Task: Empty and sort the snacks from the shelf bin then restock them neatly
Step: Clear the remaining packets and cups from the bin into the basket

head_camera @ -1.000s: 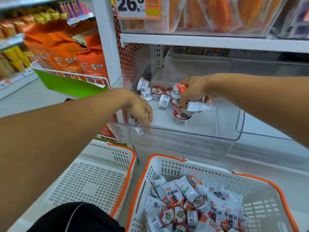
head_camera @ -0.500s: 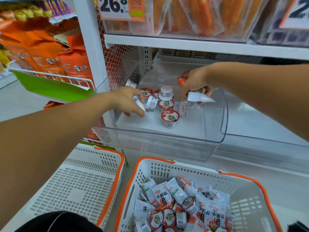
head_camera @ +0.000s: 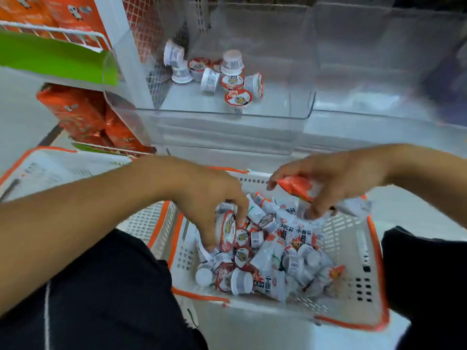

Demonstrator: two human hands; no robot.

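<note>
Dropping snacks into the orange-rimmed basket (head_camera: 374,251) goes easily: these sachets are light, soft and slick, the little cups (head_camera: 237,82) stiff but small. Your right hand (head_camera: 336,183) pinches an orange sachet (head_camera: 294,186) above the heap; your left hand (head_camera: 209,198) curls its fingers among the basket's cups, whether gripping one I cannot tell. About nine cups remain in the clear shelf bin (head_camera: 309,107). Take each by its rim, sachets by the crimped end.

white shelf (head_camera: 366,122) with clear bin (head_camera: 227,114) of small cups (head_camera: 238,97); two baskets (head_camera: 353,248) below
</note>
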